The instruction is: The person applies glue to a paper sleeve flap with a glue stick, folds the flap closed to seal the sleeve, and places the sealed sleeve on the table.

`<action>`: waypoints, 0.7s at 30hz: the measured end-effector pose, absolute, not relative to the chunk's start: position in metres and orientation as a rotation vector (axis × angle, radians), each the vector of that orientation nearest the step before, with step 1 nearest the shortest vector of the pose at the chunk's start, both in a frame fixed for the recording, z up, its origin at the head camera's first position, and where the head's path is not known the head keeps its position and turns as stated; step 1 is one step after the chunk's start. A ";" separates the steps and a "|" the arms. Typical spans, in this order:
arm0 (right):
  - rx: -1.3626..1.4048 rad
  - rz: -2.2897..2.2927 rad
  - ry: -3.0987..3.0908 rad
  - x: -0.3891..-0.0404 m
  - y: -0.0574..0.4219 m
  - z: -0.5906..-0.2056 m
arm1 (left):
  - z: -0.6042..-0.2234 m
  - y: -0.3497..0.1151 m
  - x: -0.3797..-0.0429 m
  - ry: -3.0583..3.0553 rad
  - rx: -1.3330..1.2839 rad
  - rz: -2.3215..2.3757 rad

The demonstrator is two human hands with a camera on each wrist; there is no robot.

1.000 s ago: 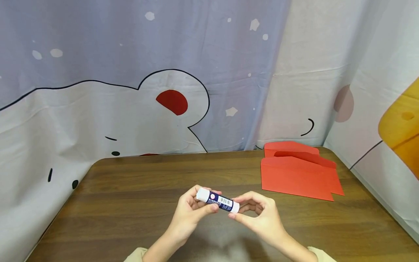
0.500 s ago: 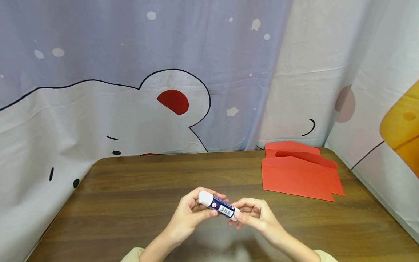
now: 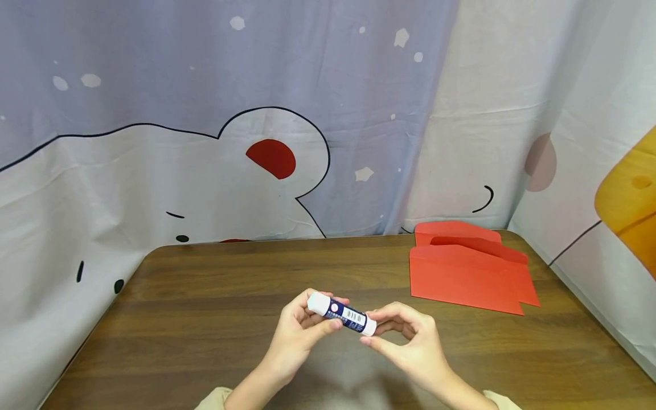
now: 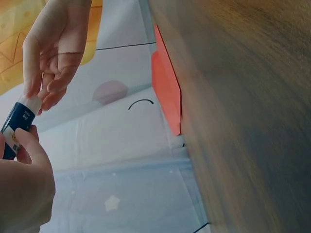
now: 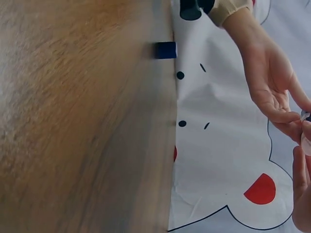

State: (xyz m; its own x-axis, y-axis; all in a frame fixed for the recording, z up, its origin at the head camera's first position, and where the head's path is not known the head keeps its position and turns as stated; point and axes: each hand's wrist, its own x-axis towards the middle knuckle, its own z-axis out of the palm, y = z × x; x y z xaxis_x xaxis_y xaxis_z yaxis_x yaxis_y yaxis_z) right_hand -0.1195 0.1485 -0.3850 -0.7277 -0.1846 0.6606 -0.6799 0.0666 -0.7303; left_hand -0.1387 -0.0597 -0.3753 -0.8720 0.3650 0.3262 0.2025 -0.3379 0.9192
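Note:
A glue stick [image 3: 345,315] with a dark blue label and white ends is held in the air above the table, tilted down to the right. My left hand [image 3: 294,339] grips its body between thumb and fingers. At the right, lower end, the thumb and index finger of my right hand [image 3: 410,341] pinch the white end piece. The left wrist view shows the same glue stick [image 4: 19,119] between both hands. In the right wrist view only a small part of the glue stick [image 5: 306,143] appears at the right edge.
Several red envelopes [image 3: 463,276] lie overlapping at the back right of the wooden table [image 3: 230,296]. A small blue object [image 5: 166,50] stands on the table in the right wrist view, its kind unclear. A patterned curtain [image 3: 359,114] hangs behind the table.
Half a second ago the glue stick tilted more steeply, with the right thumb on top of its end. Now it lies flatter, and the right thumb is back below, as a second ago.

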 end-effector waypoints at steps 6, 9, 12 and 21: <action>0.831 1.802 -2.045 -0.118 0.150 -0.386 | -0.378 -0.060 -0.140 1.637 0.914 2.361; 0.901 1.896 -2.026 -0.118 0.152 -0.387 | -0.378 -0.061 -0.140 1.594 0.945 2.336; 0.972 1.947 -1.998 -0.119 0.153 -0.388 | -0.377 -0.062 -0.140 1.591 0.959 2.317; 0.770 1.832 -2.081 -0.118 0.148 -0.384 | -0.377 -0.060 -0.140 1.706 0.862 2.360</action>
